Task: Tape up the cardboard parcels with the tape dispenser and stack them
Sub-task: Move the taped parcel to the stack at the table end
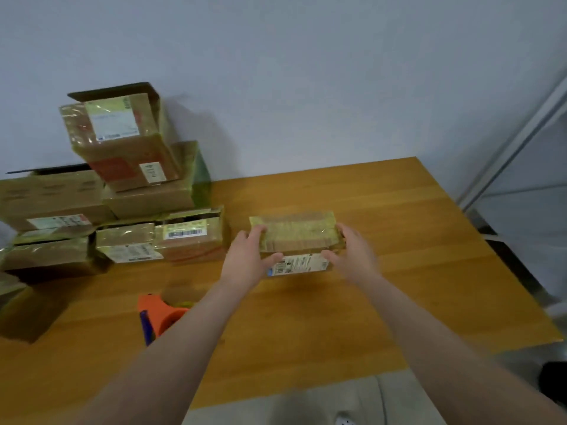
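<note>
Item 1. Small parcel (296, 240): cardboard, its top and sides covered in glossy yellowish tape, a shipping label (299, 264) on the near face. It was located mid-table, well apart from the pile and to its right. Whether it rested on the wood or hung just above it could not be told.

Item 2. Left hand (248, 256): clasped the parcel's left end, fingers curled over the top edge and thumb on the near face.

Item 3. Right hand (352, 256): blurred, but it clasped the right end in like fashion.

Item 4. Tape dispenser (159, 314): orange body with a blue part, it lay on the table (399, 302) near the left forearm, in neither hand.

Item 5. Stack (147, 197): several taped parcels heaped against the wall (306, 72) at the table's left. The top parcel (122, 139) sat tilted, with a flap standing up at its back edge.

Status, as judged: most of the work appeared to be done. Taping of the held parcel looked finished, with the dispenser set aside. What was left was to carry this parcel leftward and set it on the pile, and possibly to close the raised flap on the top parcel. The leaning top of the pile called for a low, level spot.
</note>
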